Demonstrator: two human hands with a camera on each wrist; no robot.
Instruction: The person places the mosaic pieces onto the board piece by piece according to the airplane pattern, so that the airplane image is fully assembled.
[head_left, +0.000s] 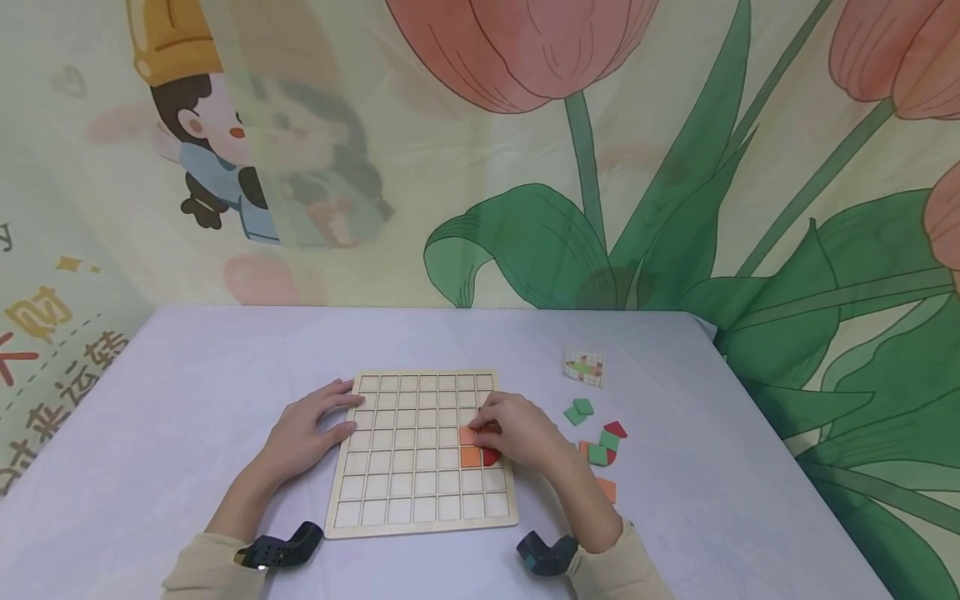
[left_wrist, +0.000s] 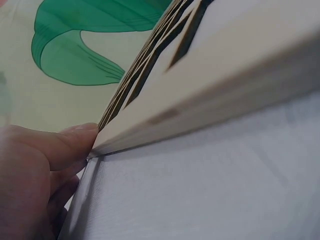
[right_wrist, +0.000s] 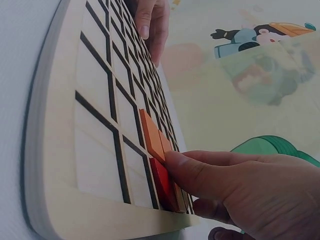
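Note:
A wooden grid board [head_left: 422,531] lies on the table. My left hand [head_left: 307,429] rests at its left edge, fingertips on the frame and thumb against the side; the left wrist view shows the thumb [left_wrist: 75,142] at the edge. Over the right part of the grid, my right hand [head_left: 521,429] pinches an orange square tile [head_left: 468,435] between thumb and index finger, its far part hidden by the fingers. A second orange tile [head_left: 471,457] sits in the cell just nearer, beside a red tile [head_left: 491,457] with a curved side.
Right of the board lie loose green tiles [head_left: 582,407], a red tile [head_left: 616,429], a small mixed group with a green tile [head_left: 597,454] and an orange tile [head_left: 607,490]. A small pattern card [head_left: 584,367] lies farther back. A printed cloth [head_left: 510,250] hangs behind the table.

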